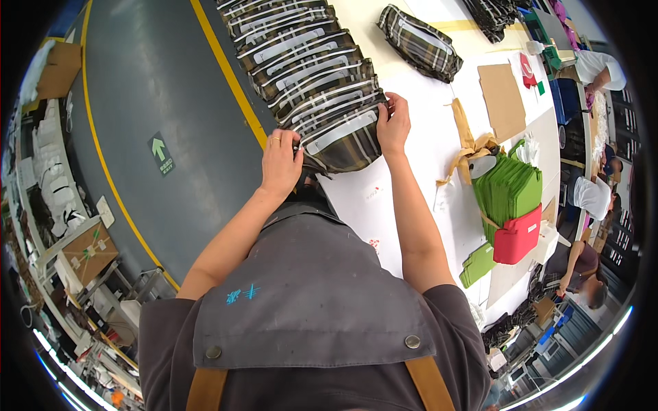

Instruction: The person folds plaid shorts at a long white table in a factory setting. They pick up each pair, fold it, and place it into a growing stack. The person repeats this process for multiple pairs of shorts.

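Observation:
Before me a row of plaid fabric pouches in brown, black and white lies packed along the left edge of a white table. Pale bands and grey-white strips show on their upper sides. My left hand, with a ring on one finger, grips the left end of the nearest plaid pouch. At that pouch's right end, the fingers of my right hand are bent around its upper corner. Some of the fingertips are hidden by the cloth. Farther right, a separate plaid pouch lies on its own.
To the right stand stacked green fabric pieces, a red fabric piece, tan cloth ties and a cardboard sheet. A grey floor with a yellow line runs left of the table. Several people work at the far right.

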### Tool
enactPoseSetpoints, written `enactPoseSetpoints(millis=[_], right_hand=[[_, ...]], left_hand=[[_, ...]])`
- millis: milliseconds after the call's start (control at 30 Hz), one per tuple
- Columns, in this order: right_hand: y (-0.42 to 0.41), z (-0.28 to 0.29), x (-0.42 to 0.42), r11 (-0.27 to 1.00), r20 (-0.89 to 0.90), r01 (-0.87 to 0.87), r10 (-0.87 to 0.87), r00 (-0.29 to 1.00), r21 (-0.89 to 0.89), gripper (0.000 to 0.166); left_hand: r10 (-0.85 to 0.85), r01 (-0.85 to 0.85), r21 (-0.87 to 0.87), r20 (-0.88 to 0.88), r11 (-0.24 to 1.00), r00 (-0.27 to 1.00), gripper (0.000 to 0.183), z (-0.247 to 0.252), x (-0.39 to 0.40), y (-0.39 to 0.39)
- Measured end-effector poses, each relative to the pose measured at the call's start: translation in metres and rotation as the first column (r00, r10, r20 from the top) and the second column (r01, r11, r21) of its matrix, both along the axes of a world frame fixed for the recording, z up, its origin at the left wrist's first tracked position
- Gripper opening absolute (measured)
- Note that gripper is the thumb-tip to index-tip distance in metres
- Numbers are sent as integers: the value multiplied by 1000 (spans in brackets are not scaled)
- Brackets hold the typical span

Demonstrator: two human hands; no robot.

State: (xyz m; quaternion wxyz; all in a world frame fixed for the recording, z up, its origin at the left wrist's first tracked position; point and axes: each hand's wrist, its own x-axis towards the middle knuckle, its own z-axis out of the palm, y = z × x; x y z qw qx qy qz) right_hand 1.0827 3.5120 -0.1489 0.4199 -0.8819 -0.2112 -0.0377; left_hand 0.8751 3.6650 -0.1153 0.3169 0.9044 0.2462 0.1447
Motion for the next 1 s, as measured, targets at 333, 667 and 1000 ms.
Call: enactPoseSetpoints(millis=[333,667,1000], right_hand=[[1,-6,-1,999,-37,34,-34,999,8,23],[-16,-14,29,981,-49,4,5,999,196,27],[-3,-13,178,918,350,69,79,933,-391,23]], left_hand=[[-493,530,239,-202,813,847,60,-11,23,-42],[-523,574,215,-252,790,814,68,-22,15,-34],[-511,437,-564,32,700,859,39,53,23,-35]])
